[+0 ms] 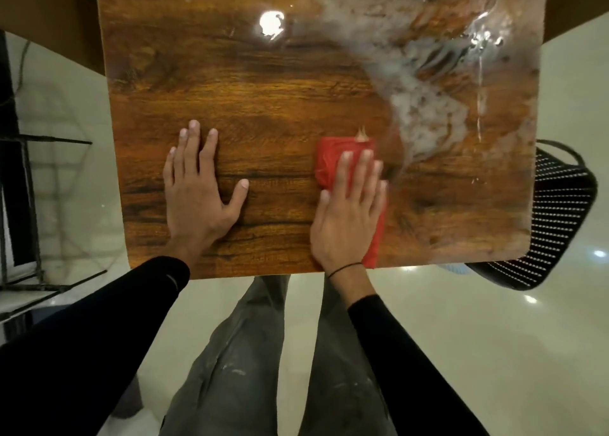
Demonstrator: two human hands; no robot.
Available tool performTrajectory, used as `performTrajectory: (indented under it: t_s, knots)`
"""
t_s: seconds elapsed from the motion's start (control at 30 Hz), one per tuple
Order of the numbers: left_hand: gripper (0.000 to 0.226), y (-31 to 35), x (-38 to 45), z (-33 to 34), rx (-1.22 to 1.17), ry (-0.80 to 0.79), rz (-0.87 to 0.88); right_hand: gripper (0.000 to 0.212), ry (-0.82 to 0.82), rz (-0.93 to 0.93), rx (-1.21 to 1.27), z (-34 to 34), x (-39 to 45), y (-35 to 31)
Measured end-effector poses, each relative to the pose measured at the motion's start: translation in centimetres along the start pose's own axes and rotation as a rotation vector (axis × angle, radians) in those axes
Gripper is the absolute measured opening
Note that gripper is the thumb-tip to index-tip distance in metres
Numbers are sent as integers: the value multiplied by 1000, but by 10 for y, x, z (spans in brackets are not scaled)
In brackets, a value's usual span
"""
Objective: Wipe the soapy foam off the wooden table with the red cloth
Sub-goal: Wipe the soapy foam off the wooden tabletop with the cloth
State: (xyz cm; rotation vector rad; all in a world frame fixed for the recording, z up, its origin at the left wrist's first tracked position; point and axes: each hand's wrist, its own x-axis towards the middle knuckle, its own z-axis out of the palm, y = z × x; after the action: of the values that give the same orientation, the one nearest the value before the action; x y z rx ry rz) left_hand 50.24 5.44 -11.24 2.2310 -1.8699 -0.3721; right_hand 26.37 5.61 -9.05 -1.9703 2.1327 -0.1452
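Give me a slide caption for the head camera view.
Right hand presses red cloth beside foam on wooden table.

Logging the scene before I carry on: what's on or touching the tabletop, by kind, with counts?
Hands: 2, left hand flat on bare wood, right hand flat on the cloth
Cloth, red: 1
Foam patch, far right: 1
Total: 4, all on the table
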Motion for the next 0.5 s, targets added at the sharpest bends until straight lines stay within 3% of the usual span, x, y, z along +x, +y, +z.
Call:
performTrajectory:
  t_s: [0.1,0.17,0.33,0.5]
  knots:
    - [89,1,0,1,5,11,0,67,-52,-283,2,8,4,-8]
    - [88,2,-1,1,13,4,-5,65,-38,-367,4,8,26,-5]
    - [86,5,-3,-3,1,11,-2,65,82,-118,-8,-3,62,20]
    - [85,8,-4,-4,4,20,12,66,124,130,-21,-11,27,52]
